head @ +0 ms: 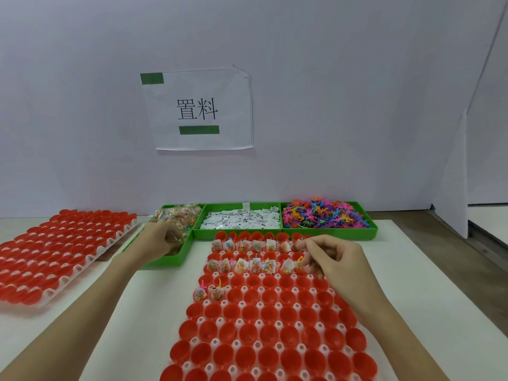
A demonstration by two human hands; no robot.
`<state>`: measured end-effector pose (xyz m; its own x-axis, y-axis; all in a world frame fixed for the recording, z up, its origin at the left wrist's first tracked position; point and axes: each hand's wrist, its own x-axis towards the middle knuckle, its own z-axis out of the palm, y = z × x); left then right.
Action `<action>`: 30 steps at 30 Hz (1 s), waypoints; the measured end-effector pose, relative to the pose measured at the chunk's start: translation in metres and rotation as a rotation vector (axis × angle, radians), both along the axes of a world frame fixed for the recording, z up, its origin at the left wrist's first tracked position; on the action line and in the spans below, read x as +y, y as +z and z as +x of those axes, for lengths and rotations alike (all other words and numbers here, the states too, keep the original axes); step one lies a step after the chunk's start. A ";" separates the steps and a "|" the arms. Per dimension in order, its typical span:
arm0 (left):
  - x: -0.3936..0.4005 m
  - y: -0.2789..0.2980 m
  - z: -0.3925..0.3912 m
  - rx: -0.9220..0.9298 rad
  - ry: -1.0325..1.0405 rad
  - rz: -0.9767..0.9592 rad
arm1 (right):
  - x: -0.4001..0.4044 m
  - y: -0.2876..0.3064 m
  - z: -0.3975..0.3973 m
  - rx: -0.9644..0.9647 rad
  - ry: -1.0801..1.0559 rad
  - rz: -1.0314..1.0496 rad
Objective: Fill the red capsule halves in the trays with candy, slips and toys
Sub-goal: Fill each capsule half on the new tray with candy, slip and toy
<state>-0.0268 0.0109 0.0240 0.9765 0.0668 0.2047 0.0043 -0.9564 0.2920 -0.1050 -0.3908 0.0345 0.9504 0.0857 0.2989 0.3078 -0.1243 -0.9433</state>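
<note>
A clear tray (277,306) of red capsule halves lies in front of me. Its two far rows hold candy packets (242,264), and two cups at the left of a nearer row hold packets with small toys (202,291). My left hand (160,239) reaches into the green candy bin (178,218) with its fingers curled on candy packets. My right hand (334,257) hovers over the tray's far right cups with its fingers curled; a candy packet (298,244) shows at the fingertips.
A green bin of white paper slips (242,220) and a green bin of colourful plastic toys (327,214) stand behind the tray. A second tray of red halves (55,251) lies at the left. A white wall with a paper sign (198,110) rises behind.
</note>
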 end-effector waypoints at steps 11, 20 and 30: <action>-0.012 0.005 -0.015 -0.288 0.029 0.204 | -0.001 -0.001 0.000 0.018 -0.010 -0.013; -0.095 0.004 -0.062 -0.446 -0.116 -0.650 | -0.001 -0.004 0.001 0.035 -0.015 -0.084; -0.117 -0.007 -0.093 -0.508 -0.468 -0.302 | 0.020 0.001 0.004 -0.094 -0.056 -0.376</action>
<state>-0.1201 -0.1062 0.0169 0.7073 -0.2073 0.6758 -0.5881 -0.7030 0.3999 -0.1005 -0.3711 0.0355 0.9266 0.1543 0.3430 0.3740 -0.4749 -0.7966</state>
